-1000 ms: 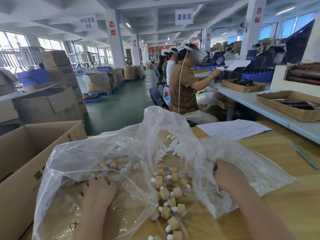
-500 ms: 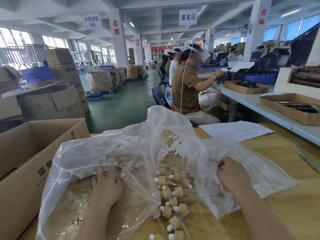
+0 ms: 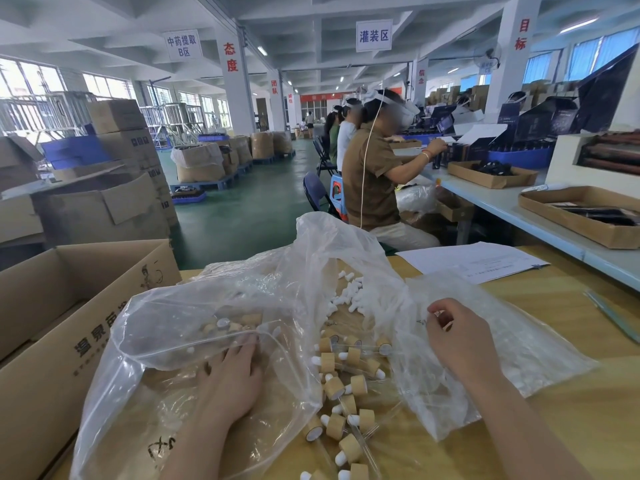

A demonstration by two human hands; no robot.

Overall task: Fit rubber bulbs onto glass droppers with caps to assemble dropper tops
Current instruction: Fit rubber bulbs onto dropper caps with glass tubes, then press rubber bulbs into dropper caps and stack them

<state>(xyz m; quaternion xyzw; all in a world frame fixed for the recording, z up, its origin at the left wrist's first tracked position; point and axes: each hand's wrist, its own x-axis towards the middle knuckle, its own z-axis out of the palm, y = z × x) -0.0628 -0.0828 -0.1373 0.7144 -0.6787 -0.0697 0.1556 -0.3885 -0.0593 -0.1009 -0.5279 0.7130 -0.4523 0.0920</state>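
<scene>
Head view: the left hand [image 3: 231, 379] lies inside a clear plastic bag [image 3: 145, 393], fingers stretched out and released, fingertips close to loose wooden caps [image 3: 239, 323] at the bag's far end. The right hand [image 3: 459, 341] rests on a second clear bag [image 3: 540, 355], fingers curled toward the thumb; whether they pinch anything cannot be told. Between the hands, dropper tops [image 3: 358, 384] with wooden caps, white bulbs and glass tubes lie on the wooden table [image 3: 595, 410]. Loose white rubber bulbs [image 3: 349, 292] sit farther back. A cardboard box [image 3: 45, 306] stands to the left
</scene>
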